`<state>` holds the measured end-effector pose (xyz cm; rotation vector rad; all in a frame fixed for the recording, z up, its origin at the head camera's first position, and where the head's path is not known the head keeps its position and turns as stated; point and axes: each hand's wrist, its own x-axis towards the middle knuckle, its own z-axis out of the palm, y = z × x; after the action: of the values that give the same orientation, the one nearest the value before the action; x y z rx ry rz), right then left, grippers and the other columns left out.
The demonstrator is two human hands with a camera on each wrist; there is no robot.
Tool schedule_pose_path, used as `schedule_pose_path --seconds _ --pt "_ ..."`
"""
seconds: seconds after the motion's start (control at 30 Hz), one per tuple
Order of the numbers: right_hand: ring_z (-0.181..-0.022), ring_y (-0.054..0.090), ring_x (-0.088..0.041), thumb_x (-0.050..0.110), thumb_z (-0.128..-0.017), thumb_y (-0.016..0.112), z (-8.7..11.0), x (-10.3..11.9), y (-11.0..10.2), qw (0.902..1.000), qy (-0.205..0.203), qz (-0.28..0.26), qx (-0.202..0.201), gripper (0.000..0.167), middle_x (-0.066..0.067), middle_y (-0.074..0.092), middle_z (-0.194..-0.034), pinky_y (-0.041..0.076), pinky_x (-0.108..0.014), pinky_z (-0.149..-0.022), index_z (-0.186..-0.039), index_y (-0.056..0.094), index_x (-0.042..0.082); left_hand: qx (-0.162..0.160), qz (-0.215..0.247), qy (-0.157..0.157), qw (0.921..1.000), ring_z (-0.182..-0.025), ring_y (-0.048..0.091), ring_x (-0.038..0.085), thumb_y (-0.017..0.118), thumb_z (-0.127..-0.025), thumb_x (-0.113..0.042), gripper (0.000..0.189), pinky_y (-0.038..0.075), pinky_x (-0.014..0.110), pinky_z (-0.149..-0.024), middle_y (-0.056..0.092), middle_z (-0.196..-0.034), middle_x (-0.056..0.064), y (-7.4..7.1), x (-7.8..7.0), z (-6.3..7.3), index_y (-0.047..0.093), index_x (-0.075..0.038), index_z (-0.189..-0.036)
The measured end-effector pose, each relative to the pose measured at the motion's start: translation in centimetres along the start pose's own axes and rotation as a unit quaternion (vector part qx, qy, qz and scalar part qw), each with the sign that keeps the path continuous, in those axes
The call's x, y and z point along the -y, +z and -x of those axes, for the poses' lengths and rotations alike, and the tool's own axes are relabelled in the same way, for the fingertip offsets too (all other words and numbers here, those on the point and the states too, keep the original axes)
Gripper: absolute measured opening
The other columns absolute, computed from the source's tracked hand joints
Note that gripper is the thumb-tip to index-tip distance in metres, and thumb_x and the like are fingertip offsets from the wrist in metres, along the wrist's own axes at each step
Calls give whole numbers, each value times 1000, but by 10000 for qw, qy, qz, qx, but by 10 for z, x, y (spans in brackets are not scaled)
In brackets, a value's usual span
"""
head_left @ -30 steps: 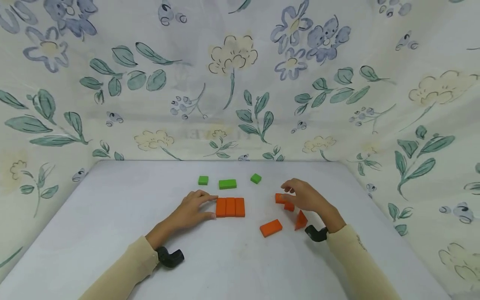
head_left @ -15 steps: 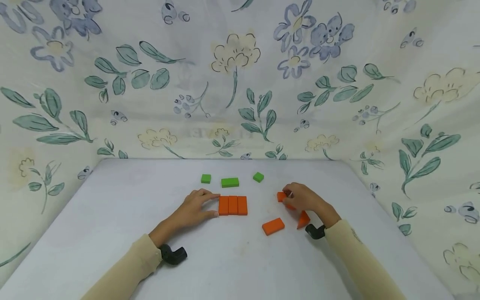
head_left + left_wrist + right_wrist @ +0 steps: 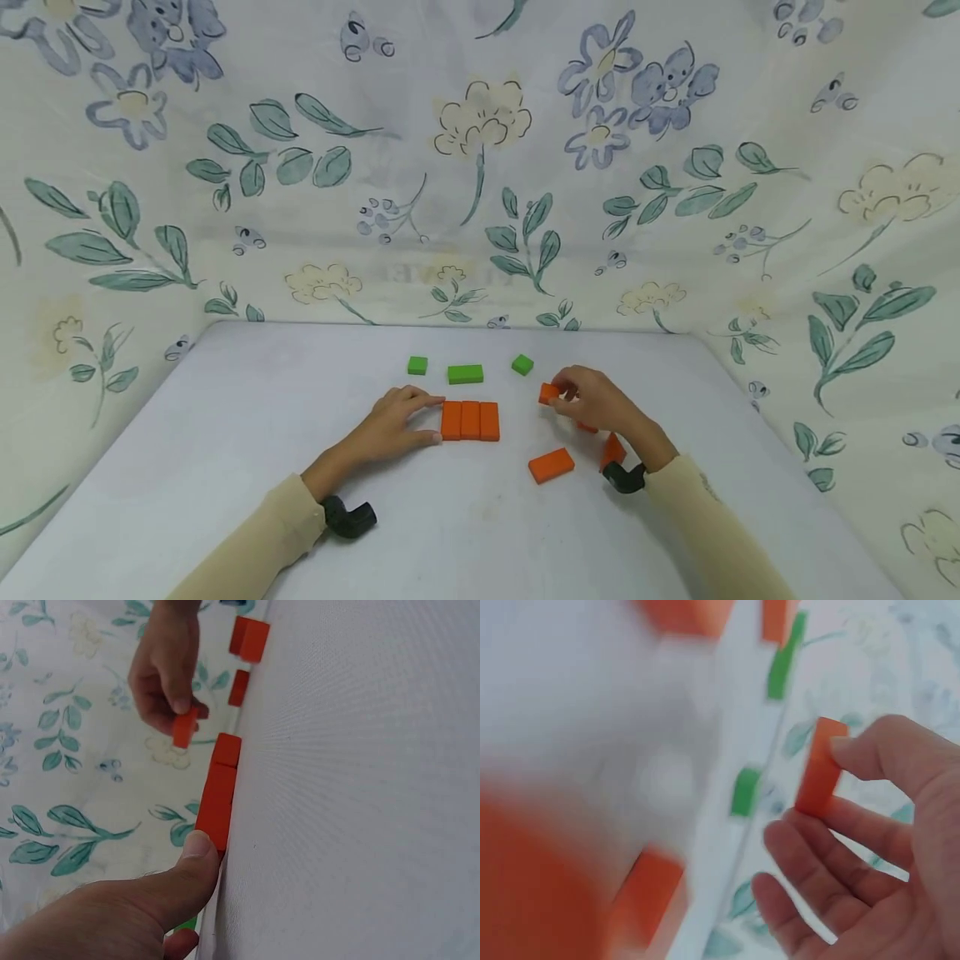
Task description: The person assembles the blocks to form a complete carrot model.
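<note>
Three orange blocks point(image 3: 470, 421) lie side by side in a row on the white table. My left hand point(image 3: 393, 425) rests at the row's left side, forefinger at the far corner and thumb at the near corner. In the left wrist view its thumb point(image 3: 196, 846) touches the row's end. To the right of the row, my right hand point(image 3: 600, 402) pinches a small orange block point(image 3: 821, 769) between thumb and fingers, raised above the table. Under that hand sits another orange piece point(image 3: 587, 428), mostly hidden. An orange triangular block point(image 3: 612, 450) stands beside the right wrist, partly covered.
A loose orange rectangular block point(image 3: 551, 465) lies slanted in front of the right hand. Behind the row are a green rectangle point(image 3: 465, 374) and two small green blocks, one left point(image 3: 417, 366) and one right point(image 3: 522, 364). Floral cloth point(image 3: 480, 208) hangs behind the table.
My right hand has closed its fingers on the small orange block, lifted it and carried it slightly left. The left hand stays at the row; the head view has shifted a little.
</note>
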<state>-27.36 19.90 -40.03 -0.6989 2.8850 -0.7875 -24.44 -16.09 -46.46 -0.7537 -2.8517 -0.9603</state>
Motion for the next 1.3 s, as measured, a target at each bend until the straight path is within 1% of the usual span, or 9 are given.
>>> schedule_pose_path --seconds 0.17,0.27,0.37,0.47,0.63,0.87,1.0,1.17,1.3 --pt "-92 62 -18 13 -91 72 6 32 11 9951 -849 -312 -399 26 -4 66 -103 57 -33 -83 -114 65 5 -6 -9 56 10000 -120 48 25 79 -85 -38 60 38 50 -99 58 -128 4 -1 -1 2 60 -20 -138" --pt "-94 62 -23 13 -90 72 8 50 18 9899 -1302 -375 -426 25 -4 65 -104 58 -35 -83 -113 64 6 -17 -32 78 10000 -121 48 25 78 -85 -38 59 38 51 -100 58 -128 3 -1 -1 2 60 -20 -138" --pt "-97 62 -25 15 -91 72 8 64 28 9867 -1567 -321 -291 25 -4 64 -105 57 -34 -82 -113 63 6 -18 -30 83 10000 -122 48 26 78 -86 -37 57 38 52 -101 58 -128 3 -2 -2 1 61 -21 -138" --pt "-98 61 -25 16 -91 72 8 74 36 9857 -1661 -250 -129 25 -5 63 -106 57 -33 -82 -113 63 6 30 -37 74 10000 -123 48 26 78 -86 -37 57 38 52 -102 58 -128 4 -1 -1 0 61 -21 -138" --pt "-99 60 -22 20 -91 73 3 85 49 9869 -1605 -115 124 27 -4 62 -107 57 -35 -85 -114 65 7 96 -64 -46 9999 -122 47 23 77 -86 -40 58 39 48 -100 57 -130 2 -2 1 -1 60 -24 -139" --pt "-101 55 -14 21 -90 73 1 96 63 9894 -1367 179 449 28 -1 60 -110 54 -33 -91 -116 68 10 143 5 -42 9999 -122 46 24 76 -86 -44 60 38 49 -102 56 -131 3 -4 2 -1 59 -23 -140" --pt "-100 56 -15 24 -90 74 2 96 69 9857 -1572 460 388 28 -1 62 -109 54 -34 -91 -115 69 11 149 -46 -18 9999 -123 47 24 76 -87 -44 60 38 51 -103 56 -132 4 -5 1 -1 59 -23 -140" --pt "-94 56 -13 24 -89 76 0 94 74 9796 -1825 841 57 25 1 61 -104 53 -31 -88 -110 70 12 110 -43 -12 9999 -123 47 25 76 -87 -41 58 38 51 -102 56 -132 5 -6 -1 -2 59 -22 -139" --pt "-92 55 -13 24 -88 76 -1 92 76 9772 -1885 982 -14 24 1 62 -101 53 -31 -85 -109 71 12 129 -23 -94 9999 -121 47 23 77 -86 -41 58 38 49 -101 57 -131 3 -5 -1 -2 60 -23 -139"
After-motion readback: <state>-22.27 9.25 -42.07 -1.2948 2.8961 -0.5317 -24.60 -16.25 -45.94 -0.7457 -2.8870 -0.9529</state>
